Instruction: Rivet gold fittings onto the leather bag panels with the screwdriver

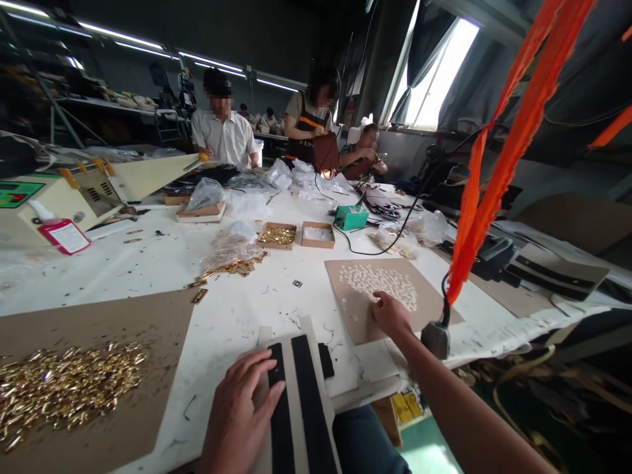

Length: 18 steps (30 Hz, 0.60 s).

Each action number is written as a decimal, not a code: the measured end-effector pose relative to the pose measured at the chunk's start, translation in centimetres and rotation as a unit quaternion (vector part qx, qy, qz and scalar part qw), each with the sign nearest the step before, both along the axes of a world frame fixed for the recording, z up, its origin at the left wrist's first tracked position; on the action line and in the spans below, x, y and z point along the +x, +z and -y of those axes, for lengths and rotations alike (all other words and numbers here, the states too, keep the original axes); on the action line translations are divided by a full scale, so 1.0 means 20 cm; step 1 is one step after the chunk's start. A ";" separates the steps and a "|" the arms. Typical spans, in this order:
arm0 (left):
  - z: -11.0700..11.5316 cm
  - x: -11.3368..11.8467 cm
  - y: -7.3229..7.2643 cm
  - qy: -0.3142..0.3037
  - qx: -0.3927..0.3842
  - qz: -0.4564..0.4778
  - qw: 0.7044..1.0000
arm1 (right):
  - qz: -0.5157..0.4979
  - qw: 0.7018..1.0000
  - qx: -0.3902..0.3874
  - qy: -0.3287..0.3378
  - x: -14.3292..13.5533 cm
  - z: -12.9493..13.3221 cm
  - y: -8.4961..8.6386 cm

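My left hand point(247, 401) lies over the edge of a pale panel with two black stripes point(296, 401). Its fingertips and thumb rest on the left stripe, thumb apart from the fingers. The panel leans toward me at the table's front edge. Farther right, my right hand point(392, 314) is low over a brown board point(358, 322), at the near side of many small whitish pieces point(385, 283). Its fingers are bent, with the index finger nearest the pieces. Whatever may be between those fingertips is hidden.
Gold metal fittings point(74, 388) cover a board at left. Small boxes point(277, 236), a green device point(351, 217) with a black cable and a red bottle point(64, 235) stand farther back. Orange strips point(486, 171) hang at right by a black plug point(436, 339). Several people work beyond.
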<state>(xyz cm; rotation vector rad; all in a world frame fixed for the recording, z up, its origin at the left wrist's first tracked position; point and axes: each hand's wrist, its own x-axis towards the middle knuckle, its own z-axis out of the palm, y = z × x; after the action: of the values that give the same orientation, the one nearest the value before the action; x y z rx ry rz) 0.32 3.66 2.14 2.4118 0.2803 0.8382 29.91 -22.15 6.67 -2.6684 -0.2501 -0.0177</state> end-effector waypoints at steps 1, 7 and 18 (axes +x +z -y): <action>0.00 0.00 0.00 0.000 0.001 0.003 1.000 | -0.005 1.000 -0.008 0.000 0.02 0.00 -0.01; 0.02 0.00 0.02 0.003 0.001 0.004 1.000 | -0.008 0.999 -0.036 0.016 0.06 0.01 -0.04; 0.08 -0.03 0.09 0.010 -0.049 -0.039 0.998 | -0.056 0.989 -0.045 0.130 0.11 0.06 -0.02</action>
<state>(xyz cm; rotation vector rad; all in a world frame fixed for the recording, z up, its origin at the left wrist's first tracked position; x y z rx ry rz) -0.20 2.14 3.96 2.3570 0.3691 0.7227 32.13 -23.31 6.34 -2.6917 -0.5723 0.2303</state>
